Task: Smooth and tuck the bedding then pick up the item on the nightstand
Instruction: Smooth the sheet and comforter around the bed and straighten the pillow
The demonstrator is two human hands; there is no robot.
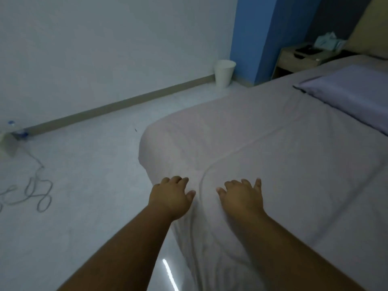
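Note:
A pale grey-pink sheet (262, 143) covers the bed, with a raised fold running from the near edge toward the pillow. My left hand (171, 196) lies flat on the sheet at the bed's near left edge, fingers spread. My right hand (241, 196) presses flat just right of the fold, fingers apart. Neither hand holds cloth. A lilac pillow (352, 91) lies at the head of the bed. Far back stands a wooden nightstand (294, 61) with a dark flat item (307, 50) and a pale green tissue pack (327, 42) on top.
A white waste bin (223, 73) stands by the wall next to a blue column (252, 38). A coiled grey cable (35, 192) lies on the floor at left, near a bottle (12, 124). Open tiled floor (94, 164) runs along the bed's left side.

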